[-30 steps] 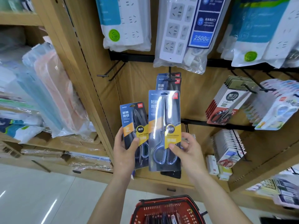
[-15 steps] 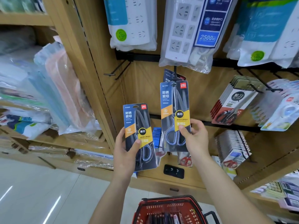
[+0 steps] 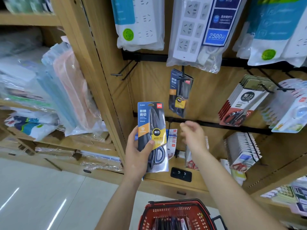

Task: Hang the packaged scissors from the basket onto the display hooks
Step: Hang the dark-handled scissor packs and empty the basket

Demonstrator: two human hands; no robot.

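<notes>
Head view, left hand: the left hand point(image 3: 135, 156) grips the lower half of a blue-and-orange card pack of black-handled scissors point(image 3: 152, 130). The thumb lies across the front near the yellow label, and the fingers point(image 3: 134, 134) are clamped round the left edge.
Head view, held pack: it is upright and tipped slightly, with its top end free. It stands in front of the pale wooden display panel point(image 3: 149, 83), below and to the left of the hung pack and apart from it.
Head view, right hand: the right hand point(image 3: 193, 136) is blurred. It is raised just right of the held pack, in front of the black horizontal rail point(image 3: 216, 125). Its fingers are loosely bent and apart, holding nothing.
Head view, hung pack: a matching blue-and-orange scissors pack point(image 3: 180, 95) hangs on a black wire hook point(image 3: 182, 74), turned at an angle. I cannot tell whether more packs sit behind it.
Head view, bare hook: a black double-wire hook point(image 3: 123, 71) juts from the upper rail, well to the left of the hung pack.
Head view, basket: a red plastic mesh basket point(image 3: 149, 213) sits at the bottom edge, below the forearms. Further flat packs point(image 3: 172, 223) stand on edge inside it.
Head view, neighbours: clear-bagged white power strips point(image 3: 194, 30) hang above the hung pack. A row of white-and-red carded scissors point(image 3: 244, 103) hangs to the right.
</notes>
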